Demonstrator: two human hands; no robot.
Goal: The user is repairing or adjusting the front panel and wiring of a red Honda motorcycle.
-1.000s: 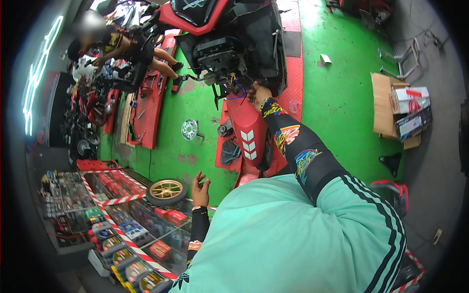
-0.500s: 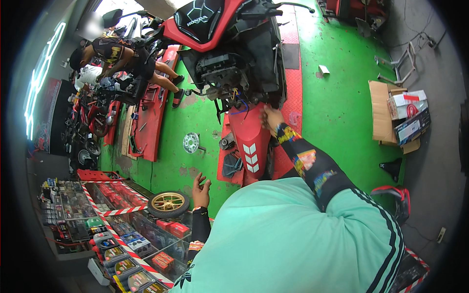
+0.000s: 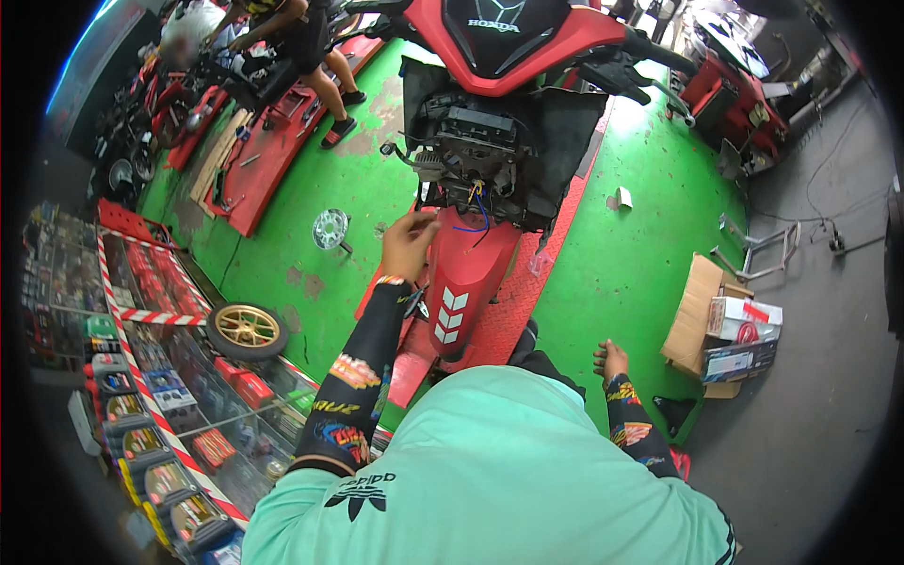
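L hand (image 3: 407, 243) at red scooter (image 3: 471, 273) w/ front wiring exposed.

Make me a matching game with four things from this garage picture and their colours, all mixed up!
Things:
1. Scooter front fender
2. Loose wheel rim
3. Workshop floor
4. Open box by the right hand

Colours:
A. Green
B. Brown cardboard
C. Red with white arrow marks
D. Gold

Right pairs: 1-C, 2-D, 3-A, 4-B. The left hand reaches toward the wires above the fender.
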